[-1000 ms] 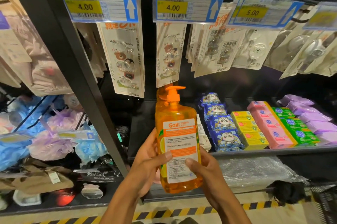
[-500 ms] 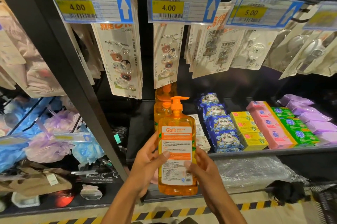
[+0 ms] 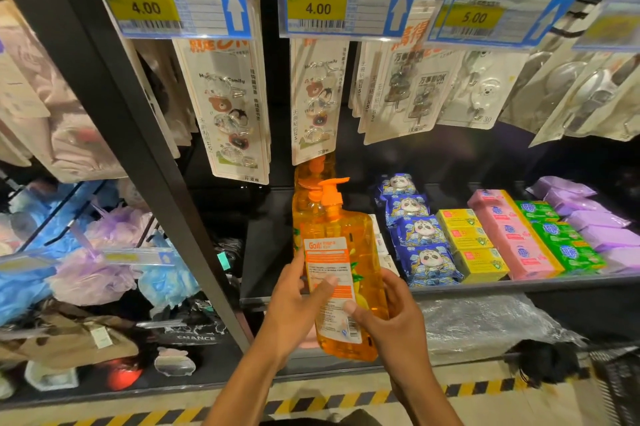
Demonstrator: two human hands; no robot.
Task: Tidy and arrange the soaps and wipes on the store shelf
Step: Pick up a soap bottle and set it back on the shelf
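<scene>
Both the left hand (image 3: 294, 307) and the right hand (image 3: 391, 318) grip one orange pump bottle (image 3: 346, 273) of soap, each curled round its own side with a thumb pressed on the back label. The bottle is held slightly tilted just in front of the shelf (image 3: 266, 252) (pump nozzle pointing right), before more orange bottles (image 3: 308, 200) standing there. Blue wipes packs (image 3: 420, 242) lie in a row further right, then coloured soap boxes (image 3: 479, 264).
</scene>
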